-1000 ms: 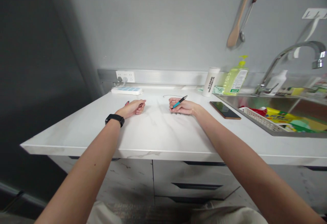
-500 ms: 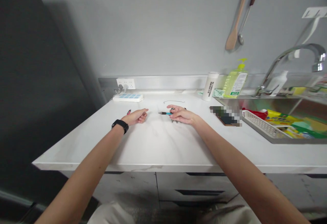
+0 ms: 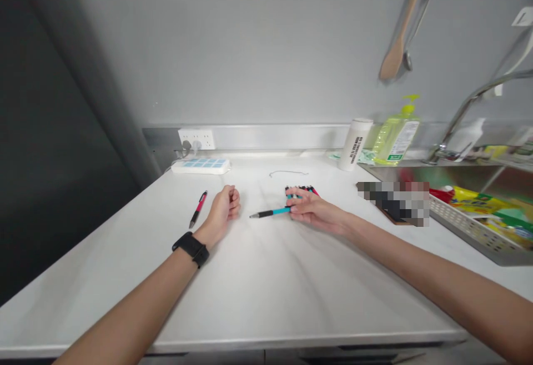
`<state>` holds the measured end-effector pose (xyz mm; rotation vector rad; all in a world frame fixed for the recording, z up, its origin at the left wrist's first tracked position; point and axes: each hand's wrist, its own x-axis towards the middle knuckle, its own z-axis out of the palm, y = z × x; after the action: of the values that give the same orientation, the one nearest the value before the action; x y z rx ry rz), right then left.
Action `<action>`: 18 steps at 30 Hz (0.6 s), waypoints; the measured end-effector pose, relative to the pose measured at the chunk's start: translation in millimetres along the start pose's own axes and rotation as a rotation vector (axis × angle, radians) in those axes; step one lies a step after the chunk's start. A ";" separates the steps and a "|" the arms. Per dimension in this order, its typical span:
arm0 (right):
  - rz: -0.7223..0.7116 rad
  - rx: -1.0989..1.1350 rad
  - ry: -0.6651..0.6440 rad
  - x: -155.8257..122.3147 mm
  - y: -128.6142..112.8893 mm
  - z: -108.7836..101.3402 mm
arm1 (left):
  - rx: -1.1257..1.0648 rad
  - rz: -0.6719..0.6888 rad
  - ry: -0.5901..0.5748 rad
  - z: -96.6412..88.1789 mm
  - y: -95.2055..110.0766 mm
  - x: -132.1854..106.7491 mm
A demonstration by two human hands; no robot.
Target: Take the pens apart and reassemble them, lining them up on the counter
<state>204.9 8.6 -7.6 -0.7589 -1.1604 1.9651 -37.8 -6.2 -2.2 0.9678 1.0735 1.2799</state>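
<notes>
Kitchen, steel sink [image 3: 478,232], tap [image 3: 470,110], dish soap [image 3: 395,137], hanging wooden spatula [image 3: 402,32]

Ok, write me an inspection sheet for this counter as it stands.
Surface: white countertop, no spills seen.
Job's things: teal pen lying tip to the left; pen bundle partly under the right hand; red pen lying left of the left hand.
Clutter: white bottle, green soap bottle, thin wire.
Grips: left hand curled, resting on the counter, nothing seen in it; right hand pinches the teal pen's rear end.
Cables: power strip below a wall socket with plugs in it.
Surroundings: sink basket; wooden spatula hanging on the grey wall.
</notes>
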 end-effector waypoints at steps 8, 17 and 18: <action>0.052 0.031 0.033 -5.9 0.2 -14.0 | -0.052 -0.061 0.038 -3.5 2.1 4.3; 0.025 0.032 -0.022 -9.5 -4.3 -11.2 | -0.099 -0.139 0.028 -7.9 5.7 4.8; 0.033 0.033 -0.024 -9.8 -3.8 -10.5 | -0.103 -0.139 0.026 -8.6 5.3 5.6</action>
<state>219.7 6.8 -7.3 -0.7434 -1.1340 2.0208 -47.5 -0.6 0.4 0.7878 1.0653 1.2240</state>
